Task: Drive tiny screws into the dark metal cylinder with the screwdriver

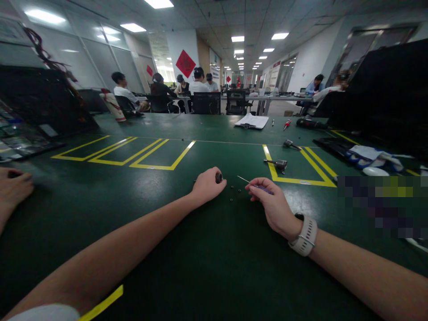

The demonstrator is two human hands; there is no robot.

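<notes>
The left hand (207,185) rests on the green table (214,267), its fingers curled into a closed grip around a small dark round part (219,178) pinched at the fingertips. The right hand (271,206), a pale watch (305,236) on its wrist, pinches a thin purple-handled tool (259,187) whose fine metal tip points toward ten o'clock, at the left hand. Between the two hands, a few tiny dark bits (236,192) lie loose on the table; they may be screws or washers, but they are too small to tell.

As a judgement, the work looks to be mid-way: one part is in hand and the tool is held ready but not touching it, while the loose bits are not yet taken up.

At two o'clock from the right hand, a metal-headed tool (278,163) lies across a yellow tape line (294,180), and another (290,144) sits farther back. At nine o'clock, another person's hand (13,187) lies flat on the table. Papers (251,121) lie at twelve o'clock, with seated people beyond.
</notes>
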